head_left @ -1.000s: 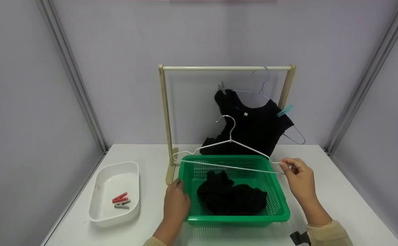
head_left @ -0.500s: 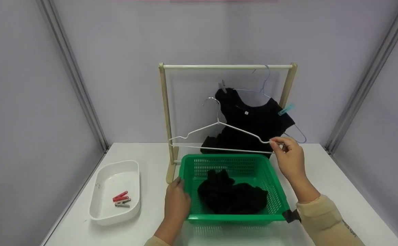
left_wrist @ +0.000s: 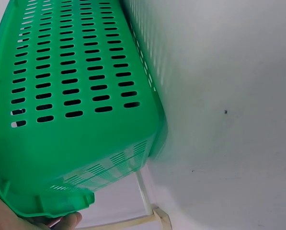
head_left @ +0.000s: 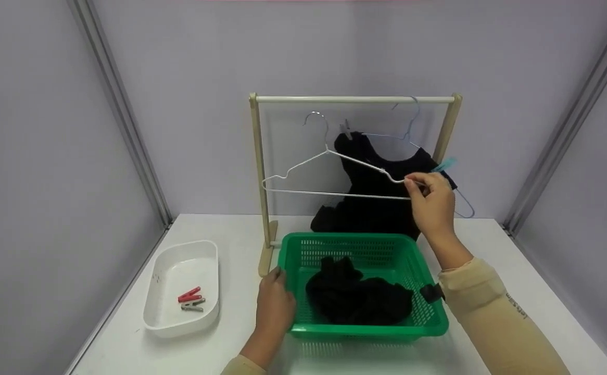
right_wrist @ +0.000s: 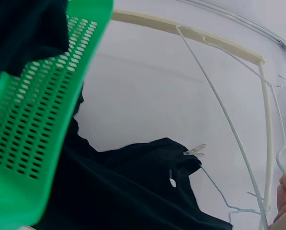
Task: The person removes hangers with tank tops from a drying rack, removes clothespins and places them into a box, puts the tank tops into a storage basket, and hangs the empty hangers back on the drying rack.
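Between thumb and fingers, my right hand (head_left: pixel 432 204) pinches the right end of a white wire hanger (head_left: pixel 329 194). No garment is on this hanger, and its hook stands a little below the rack's bar. My left hand (head_left: pixel 276 302) grips the left rim of a green plastic basket (head_left: pixel 368 330); its fingertips (left_wrist: pixel 72 220) show beneath the rim in the left wrist view. A crumpled black garment (head_left: pixel 355 297) lies in the basket. Behind the hanger, a black sleeveless top (head_left: pixel 376 208) hangs on a bluish hanger (head_left: pixel 413 122), with a grey clothespin (right_wrist: pixel 195 150) at one shoulder and a teal clothespin (head_left: pixel 445 164) at the other.
A small clothes rack (head_left: pixel 334 99) with wooden posts stands behind the basket. To the left, a white tray (head_left: pixel 150 317) holds a red clothespin (head_left: pixel 189 296) and a grey one. Walls close off the white table (head_left: pixel 241 344) at the back and sides.
My right hand has raised the white hanger, moving slightly left and away toward the rack bar. The left hand stays on the basket rim. The whole view has shifted slightly.
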`<state>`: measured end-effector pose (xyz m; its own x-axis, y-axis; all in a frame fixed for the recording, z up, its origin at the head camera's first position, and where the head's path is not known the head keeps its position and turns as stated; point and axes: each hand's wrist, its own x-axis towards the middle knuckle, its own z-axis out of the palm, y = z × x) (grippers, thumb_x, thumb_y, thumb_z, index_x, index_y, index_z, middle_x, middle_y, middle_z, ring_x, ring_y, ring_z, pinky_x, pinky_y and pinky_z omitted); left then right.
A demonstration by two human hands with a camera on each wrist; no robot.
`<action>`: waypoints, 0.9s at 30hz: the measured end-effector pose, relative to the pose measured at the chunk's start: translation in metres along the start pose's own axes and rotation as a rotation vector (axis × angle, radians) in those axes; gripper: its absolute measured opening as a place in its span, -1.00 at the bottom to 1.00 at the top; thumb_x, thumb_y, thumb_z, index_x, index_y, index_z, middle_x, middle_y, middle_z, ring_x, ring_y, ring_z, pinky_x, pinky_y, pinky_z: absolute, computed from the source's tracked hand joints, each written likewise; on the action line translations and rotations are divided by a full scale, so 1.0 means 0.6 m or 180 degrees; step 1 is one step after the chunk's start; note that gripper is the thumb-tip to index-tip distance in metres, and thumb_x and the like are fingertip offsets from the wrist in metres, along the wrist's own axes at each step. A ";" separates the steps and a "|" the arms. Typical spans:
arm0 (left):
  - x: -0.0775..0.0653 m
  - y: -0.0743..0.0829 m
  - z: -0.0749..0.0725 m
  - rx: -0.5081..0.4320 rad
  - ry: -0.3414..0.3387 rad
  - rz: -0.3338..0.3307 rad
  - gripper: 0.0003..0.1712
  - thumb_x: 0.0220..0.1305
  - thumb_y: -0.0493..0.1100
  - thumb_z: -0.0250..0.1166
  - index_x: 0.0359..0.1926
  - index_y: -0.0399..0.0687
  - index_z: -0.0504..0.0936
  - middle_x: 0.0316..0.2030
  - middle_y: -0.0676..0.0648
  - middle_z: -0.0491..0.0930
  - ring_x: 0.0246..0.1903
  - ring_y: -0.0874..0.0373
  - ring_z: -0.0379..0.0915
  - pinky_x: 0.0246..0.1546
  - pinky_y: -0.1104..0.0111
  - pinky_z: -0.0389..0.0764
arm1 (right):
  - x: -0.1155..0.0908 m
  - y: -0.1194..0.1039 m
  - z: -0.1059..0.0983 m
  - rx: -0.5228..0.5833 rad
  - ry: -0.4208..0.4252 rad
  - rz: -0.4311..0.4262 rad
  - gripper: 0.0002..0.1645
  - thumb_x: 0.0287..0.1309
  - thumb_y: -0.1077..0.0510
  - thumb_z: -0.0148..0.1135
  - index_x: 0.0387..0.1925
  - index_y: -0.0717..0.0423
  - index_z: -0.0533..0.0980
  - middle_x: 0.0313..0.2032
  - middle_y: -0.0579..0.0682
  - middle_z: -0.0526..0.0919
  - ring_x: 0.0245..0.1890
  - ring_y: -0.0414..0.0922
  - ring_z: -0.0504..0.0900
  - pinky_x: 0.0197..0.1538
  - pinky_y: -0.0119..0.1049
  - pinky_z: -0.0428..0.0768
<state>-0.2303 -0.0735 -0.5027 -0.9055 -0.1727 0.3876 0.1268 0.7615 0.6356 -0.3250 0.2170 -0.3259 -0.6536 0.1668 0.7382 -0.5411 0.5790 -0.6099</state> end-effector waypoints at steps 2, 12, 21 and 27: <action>-0.002 -0.001 0.001 0.0012 0.0004 -0.0009 -0.58 0.25 -0.50 0.10 0.13 -0.53 0.54 0.22 -0.40 0.45 0.24 -0.28 0.39 0.21 0.00 0.48 | 0.012 -0.006 0.000 -0.0025 -0.0025 -0.0014 -0.84 0.26 0.24 0.35 -0.21 0.30 0.69 -0.29 0.15 0.63 -0.34 -0.12 0.39 -0.25 -0.34 0.32; -0.005 -0.001 0.002 0.0038 -0.0021 -0.0021 -0.59 0.27 -0.48 0.09 0.14 -0.53 0.54 0.23 -0.39 0.45 0.24 -0.28 0.39 0.20 0.00 0.49 | 0.062 -0.039 -0.014 -0.0107 0.0005 -0.0103 -0.84 0.30 0.27 0.30 -0.21 0.32 0.69 -0.28 0.18 0.64 -0.33 -0.11 0.41 -0.21 -0.29 0.32; -0.003 -0.001 0.001 0.0041 -0.0034 -0.0027 -0.57 0.26 -0.48 0.11 0.16 -0.51 0.53 0.23 -0.39 0.44 0.25 -0.27 0.38 0.22 -0.01 0.47 | 0.092 -0.058 0.009 -0.0082 0.0097 -0.0247 -0.82 0.26 0.27 0.34 -0.22 0.37 0.68 -0.25 0.23 0.65 -0.25 0.04 0.49 -0.13 -0.18 0.37; -0.003 0.003 0.003 0.0025 -0.0083 -0.0059 -0.57 0.27 -0.46 0.10 0.16 -0.51 0.53 0.24 -0.38 0.44 0.25 -0.26 0.38 0.22 -0.01 0.46 | 0.096 -0.069 0.042 -0.0136 0.0198 -0.0258 -0.84 0.24 0.27 0.35 -0.24 0.34 0.69 -0.25 0.21 0.66 -0.22 0.08 0.50 -0.08 -0.12 0.39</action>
<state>-0.2294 -0.0708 -0.5033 -0.9180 -0.1704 0.3582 0.1069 0.7633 0.6371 -0.3537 0.1828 -0.2654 -0.5739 0.1665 0.8018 -0.5670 0.6257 -0.5357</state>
